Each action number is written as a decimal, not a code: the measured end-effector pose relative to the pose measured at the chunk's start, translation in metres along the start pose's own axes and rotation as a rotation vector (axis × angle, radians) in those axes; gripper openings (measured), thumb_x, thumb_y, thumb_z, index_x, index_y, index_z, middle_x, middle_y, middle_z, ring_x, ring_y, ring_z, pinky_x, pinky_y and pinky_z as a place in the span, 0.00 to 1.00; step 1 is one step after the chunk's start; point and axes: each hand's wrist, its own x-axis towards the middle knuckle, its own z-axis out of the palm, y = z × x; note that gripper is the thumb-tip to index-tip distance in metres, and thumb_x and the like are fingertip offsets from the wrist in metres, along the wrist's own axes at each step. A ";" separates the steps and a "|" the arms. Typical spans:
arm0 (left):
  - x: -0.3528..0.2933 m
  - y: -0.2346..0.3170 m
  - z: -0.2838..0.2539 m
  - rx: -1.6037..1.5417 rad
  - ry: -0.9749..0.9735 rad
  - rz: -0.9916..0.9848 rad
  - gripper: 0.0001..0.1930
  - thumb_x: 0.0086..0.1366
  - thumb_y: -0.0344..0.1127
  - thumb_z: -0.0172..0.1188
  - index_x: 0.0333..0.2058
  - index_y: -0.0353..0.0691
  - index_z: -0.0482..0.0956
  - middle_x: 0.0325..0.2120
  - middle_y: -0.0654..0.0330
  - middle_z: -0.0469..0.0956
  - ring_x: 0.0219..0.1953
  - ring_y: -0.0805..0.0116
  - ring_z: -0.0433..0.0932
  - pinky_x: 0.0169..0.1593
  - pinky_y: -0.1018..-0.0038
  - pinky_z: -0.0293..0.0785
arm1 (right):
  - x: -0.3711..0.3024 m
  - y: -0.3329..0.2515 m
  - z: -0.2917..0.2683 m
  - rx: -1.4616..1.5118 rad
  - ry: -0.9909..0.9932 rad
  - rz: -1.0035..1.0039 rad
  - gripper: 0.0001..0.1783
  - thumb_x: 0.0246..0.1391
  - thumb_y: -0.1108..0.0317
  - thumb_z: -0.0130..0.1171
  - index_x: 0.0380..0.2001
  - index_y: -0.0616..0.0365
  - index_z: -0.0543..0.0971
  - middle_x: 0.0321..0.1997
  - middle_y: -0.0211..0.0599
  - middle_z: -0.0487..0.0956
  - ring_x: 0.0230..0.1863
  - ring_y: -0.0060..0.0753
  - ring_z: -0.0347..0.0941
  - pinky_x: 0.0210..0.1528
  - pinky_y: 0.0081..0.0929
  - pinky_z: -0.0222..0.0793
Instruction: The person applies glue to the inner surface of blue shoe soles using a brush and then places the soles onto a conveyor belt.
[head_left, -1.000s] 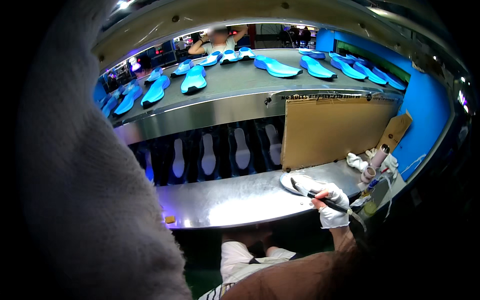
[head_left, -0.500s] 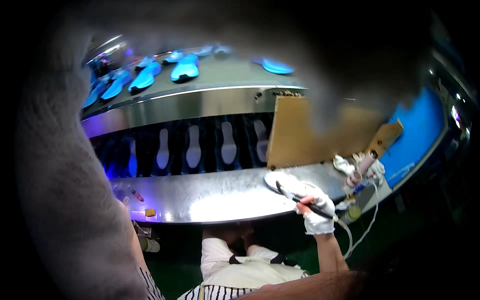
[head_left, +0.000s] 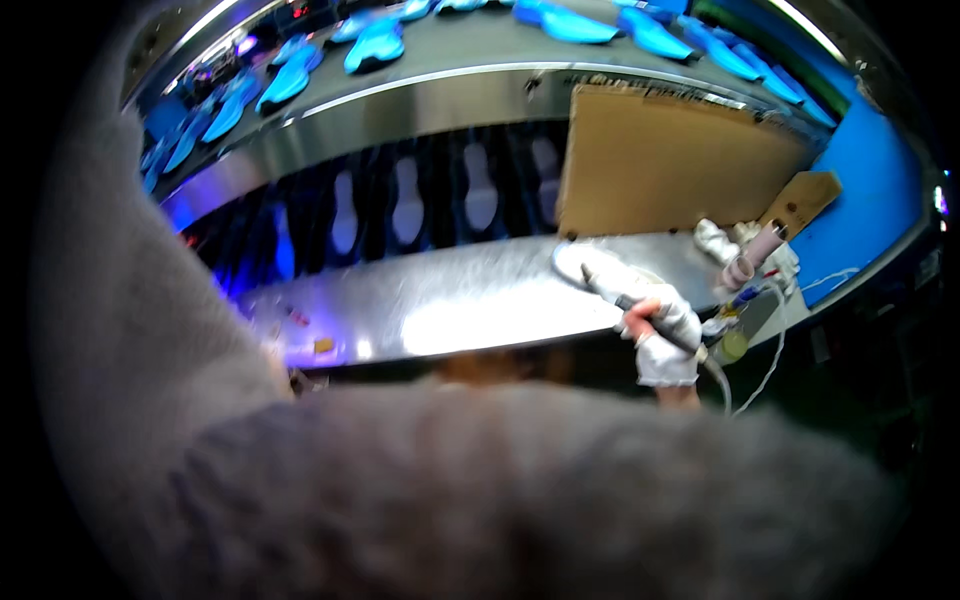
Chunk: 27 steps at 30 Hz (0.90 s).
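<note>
My right hand, in a white glove with bare fingertips, is closed around a dark pen-shaped tool with a pale hose at its rear end. The tool's tip is over a white, rounded sole-like piece on the bench; whether they touch I cannot tell. The glove hides part of that piece. Close to the camera, a blurred grey fuzzy mass fills the left side and bottom. It appears to be my gloved left hand; its fingers are too smeared to read.
Beyond the steel bench are dark slots with grey sole shapes and a belt carrying blue soles. A cardboard panel stands at the bench's back right, near pinkish tubes. A yellow block lies at front left.
The blurred grey mass has left the top and now covers the bottom, hiding my lap. The bench and my right hand appear higher in the picture, the tool still held.
</note>
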 end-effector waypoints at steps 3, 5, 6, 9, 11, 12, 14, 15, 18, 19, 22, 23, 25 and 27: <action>-0.002 0.015 -0.011 0.058 -0.018 -0.023 0.30 0.58 0.41 0.59 0.57 0.40 0.62 0.54 0.52 0.66 0.55 0.56 0.67 0.58 0.61 0.64 | 0.003 0.019 0.002 0.049 -0.009 0.034 0.08 0.43 0.84 0.60 0.26 0.60 0.76 0.25 0.32 0.75 0.24 0.19 0.71 0.28 0.16 0.66; -0.005 0.006 -0.008 0.045 -0.013 -0.011 0.30 0.58 0.41 0.59 0.57 0.40 0.62 0.54 0.52 0.66 0.55 0.56 0.67 0.58 0.61 0.64 | 0.007 0.024 -0.003 0.052 0.027 0.060 0.08 0.43 0.84 0.61 0.25 0.59 0.76 0.25 0.32 0.75 0.25 0.19 0.71 0.29 0.16 0.66; -0.007 0.001 -0.005 0.026 -0.019 -0.022 0.30 0.58 0.41 0.59 0.57 0.40 0.62 0.54 0.52 0.66 0.55 0.56 0.67 0.58 0.61 0.64 | 0.010 0.025 -0.004 0.035 0.036 -0.024 0.09 0.42 0.85 0.61 0.25 0.59 0.75 0.25 0.32 0.75 0.25 0.20 0.71 0.29 0.16 0.67; -0.007 0.008 -0.014 0.107 -0.037 -0.058 0.30 0.58 0.41 0.59 0.57 0.40 0.62 0.54 0.52 0.66 0.55 0.56 0.67 0.58 0.61 0.64 | 0.042 0.016 0.008 0.036 0.023 0.223 0.07 0.44 0.83 0.57 0.24 0.59 0.73 0.23 0.30 0.70 0.23 0.20 0.67 0.29 0.16 0.64; -0.006 0.010 -0.013 0.099 -0.013 -0.003 0.30 0.58 0.41 0.60 0.57 0.40 0.62 0.54 0.52 0.66 0.55 0.56 0.67 0.58 0.61 0.64 | 0.062 0.057 -0.034 -0.538 -0.108 -0.213 0.05 0.44 0.82 0.55 0.23 0.59 0.72 0.23 0.31 0.71 0.23 0.20 0.67 0.28 0.18 0.65; -0.007 0.009 -0.010 0.075 0.014 0.019 0.30 0.58 0.41 0.60 0.57 0.40 0.62 0.54 0.52 0.66 0.55 0.56 0.67 0.58 0.61 0.64 | 0.068 0.052 -0.053 -0.577 -0.128 -0.380 0.05 0.44 0.81 0.54 0.22 0.59 0.72 0.23 0.32 0.71 0.23 0.21 0.67 0.27 0.18 0.65; -0.006 0.014 -0.020 0.105 0.053 0.036 0.30 0.57 0.41 0.60 0.57 0.40 0.62 0.54 0.52 0.66 0.55 0.56 0.67 0.58 0.61 0.64 | 0.042 -0.006 -0.003 -0.027 -0.110 -0.291 0.06 0.42 0.82 0.55 0.21 0.60 0.71 0.23 0.31 0.71 0.24 0.21 0.67 0.28 0.19 0.66; -0.008 -0.012 -0.014 0.056 0.069 0.020 0.30 0.57 0.41 0.60 0.57 0.40 0.62 0.54 0.52 0.66 0.55 0.56 0.67 0.58 0.61 0.64 | 0.027 -0.006 -0.014 -0.081 -0.006 -0.212 0.06 0.42 0.83 0.55 0.22 0.60 0.71 0.23 0.31 0.71 0.24 0.21 0.67 0.28 0.20 0.66; 0.001 -0.024 -0.013 0.133 0.006 -0.091 0.30 0.57 0.41 0.60 0.57 0.41 0.62 0.54 0.52 0.66 0.55 0.56 0.66 0.58 0.61 0.63 | 0.039 0.016 -0.002 -0.064 -0.056 0.060 0.07 0.43 0.84 0.55 0.24 0.60 0.72 0.29 0.35 0.73 0.25 0.23 0.68 0.30 0.20 0.67; 0.006 -0.019 -0.016 0.163 -0.005 -0.079 0.30 0.57 0.41 0.60 0.57 0.41 0.62 0.55 0.52 0.66 0.55 0.56 0.66 0.58 0.60 0.63 | 0.044 0.014 0.003 -0.081 -0.094 0.120 0.08 0.43 0.85 0.56 0.25 0.61 0.72 0.32 0.36 0.74 0.25 0.23 0.69 0.30 0.20 0.68; 0.016 -0.026 -0.011 0.114 0.014 -0.044 0.30 0.57 0.41 0.60 0.57 0.41 0.62 0.55 0.52 0.66 0.55 0.56 0.66 0.58 0.60 0.63 | 0.054 0.010 -0.006 0.058 0.023 0.088 0.10 0.42 0.85 0.59 0.27 0.60 0.74 0.31 0.39 0.76 0.25 0.24 0.73 0.29 0.19 0.70; 0.014 -0.033 -0.007 0.093 0.014 -0.028 0.30 0.57 0.42 0.60 0.57 0.41 0.62 0.55 0.52 0.66 0.55 0.56 0.66 0.58 0.60 0.63 | 0.054 0.014 -0.008 0.028 0.029 0.040 0.10 0.42 0.86 0.59 0.27 0.60 0.74 0.31 0.39 0.75 0.25 0.24 0.73 0.29 0.19 0.70; 0.017 -0.028 -0.014 0.144 0.010 -0.027 0.30 0.57 0.42 0.61 0.57 0.41 0.63 0.55 0.52 0.66 0.55 0.55 0.66 0.58 0.60 0.63 | 0.060 0.028 -0.004 0.074 0.031 0.101 0.10 0.41 0.85 0.60 0.27 0.60 0.74 0.27 0.36 0.75 0.25 0.24 0.72 0.29 0.19 0.69; 0.023 -0.040 -0.009 0.125 -0.004 -0.058 0.31 0.57 0.42 0.61 0.57 0.41 0.63 0.55 0.52 0.66 0.55 0.55 0.66 0.58 0.60 0.63 | 0.064 0.032 -0.004 0.015 0.024 0.147 0.10 0.41 0.84 0.61 0.27 0.59 0.74 0.26 0.34 0.75 0.24 0.22 0.72 0.29 0.18 0.68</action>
